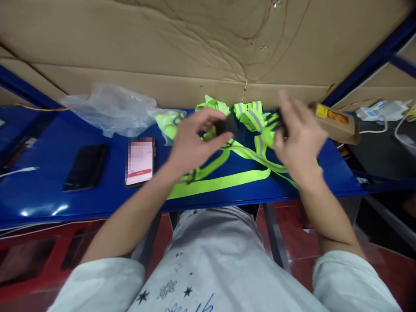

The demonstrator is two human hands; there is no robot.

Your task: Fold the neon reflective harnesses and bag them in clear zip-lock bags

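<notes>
A neon yellow reflective strap vest (227, 173) lies spread on the blue table (48, 195), with more folded neon straps (248, 113) bunched at the back. My left hand (191, 141) pinches a black piece (227, 125) of the vest, fingers closed round it. My right hand (297, 134) is raised a little to the right, blurred by motion, fingers curled on another dark part of the straps (276, 123).
Two phones lie on the left of the table: a dark one (86, 167) and one with a lit screen (140, 161). Clear plastic bags (112, 108) sit behind them. A cardboard wall (195, 43) backs the table. A brown box (336, 123) and chargers (380, 110) are at right.
</notes>
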